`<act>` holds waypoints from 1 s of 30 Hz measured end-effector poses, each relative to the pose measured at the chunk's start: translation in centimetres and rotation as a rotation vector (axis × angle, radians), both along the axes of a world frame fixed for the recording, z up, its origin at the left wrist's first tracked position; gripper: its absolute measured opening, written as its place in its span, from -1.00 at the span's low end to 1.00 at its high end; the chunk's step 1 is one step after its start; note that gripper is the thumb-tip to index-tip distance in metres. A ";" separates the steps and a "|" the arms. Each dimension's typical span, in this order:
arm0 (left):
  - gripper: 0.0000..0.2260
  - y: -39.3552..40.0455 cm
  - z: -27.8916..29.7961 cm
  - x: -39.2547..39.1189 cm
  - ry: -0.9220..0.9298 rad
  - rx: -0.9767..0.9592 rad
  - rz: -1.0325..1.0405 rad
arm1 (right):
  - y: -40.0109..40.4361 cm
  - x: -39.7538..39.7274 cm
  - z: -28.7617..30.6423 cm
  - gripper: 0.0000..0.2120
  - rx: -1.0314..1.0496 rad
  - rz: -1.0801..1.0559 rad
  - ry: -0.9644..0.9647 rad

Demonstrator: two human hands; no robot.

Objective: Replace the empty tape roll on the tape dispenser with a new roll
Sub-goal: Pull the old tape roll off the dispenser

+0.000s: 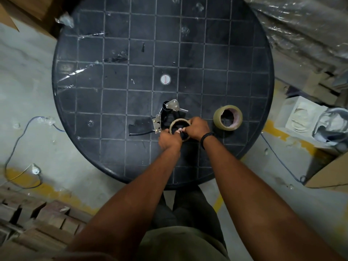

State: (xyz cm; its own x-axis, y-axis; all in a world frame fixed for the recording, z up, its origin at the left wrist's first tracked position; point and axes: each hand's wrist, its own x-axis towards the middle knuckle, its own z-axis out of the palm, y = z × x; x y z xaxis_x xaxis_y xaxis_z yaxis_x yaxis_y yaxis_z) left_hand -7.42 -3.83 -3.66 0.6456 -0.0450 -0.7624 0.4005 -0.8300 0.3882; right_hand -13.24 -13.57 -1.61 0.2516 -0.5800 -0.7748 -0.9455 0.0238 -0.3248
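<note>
Fingers of both hands grip the empty tape core [178,123] on the dispenser [165,117], new roll [227,117] beside.

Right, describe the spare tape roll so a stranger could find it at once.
Start at the round black table. Near its front edge both hands work on the dispenser; the roll stands just right of them, untouched. It is the thick tan ring, apart from the dispenser.
</note>
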 end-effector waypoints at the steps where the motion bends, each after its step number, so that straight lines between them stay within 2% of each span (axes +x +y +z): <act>1: -0.63 0.0 -0.1 0.0 0.003 -0.003 0.009 | -0.1 0.0 0.0 -0.86 0.009 -0.013 0.003; 5: -0.71 -0.1 -0.3 0.0 0.007 0.002 0.056 | 0.1 0.2 0.0 -0.87 0.025 -0.086 -0.001; 10: -0.77 -0.2 0.1 -0.4 -0.013 0.035 0.121 | 1.0 0.2 0.1 -0.81 -0.076 -0.145 0.005; 18: -0.73 0.4 1.4 -0.2 0.022 0.017 0.007 | 1.4 -0.3 0.9 -0.79 -0.188 -0.079 -0.030; 21: -0.74 0.7 2.6 -0.2 0.000 0.041 -0.067 | 1.7 -0.6 1.3 -0.76 -0.186 -0.070 0.001; 24: -0.68 0.8 3.8 -0.8 -0.014 0.033 -0.051 | 1.9 -1.0 2.2 -0.80 -0.155 -0.048 -0.025; 27: -0.55 0.4 4.3 -1.7 -0.035 -0.060 -0.014 | 0.1 -1.9 4.0 -0.79 -0.124 -0.028 -0.132; 30: -0.42 -0.7 5.1 -2.3 0.041 -0.291 0.073 | -3.3 -3.1 6.2 -0.84 -0.237 -0.081 -0.252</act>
State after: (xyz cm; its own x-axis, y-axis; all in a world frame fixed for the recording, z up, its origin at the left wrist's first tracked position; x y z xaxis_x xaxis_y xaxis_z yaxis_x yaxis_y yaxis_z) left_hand -9.72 -4.56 1.44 0.6244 -0.2202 -0.7494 0.4750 -0.6546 0.5881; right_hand -16.30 -16.91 4.58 0.3640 -0.7619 -0.5358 -0.8328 -0.0087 -0.5534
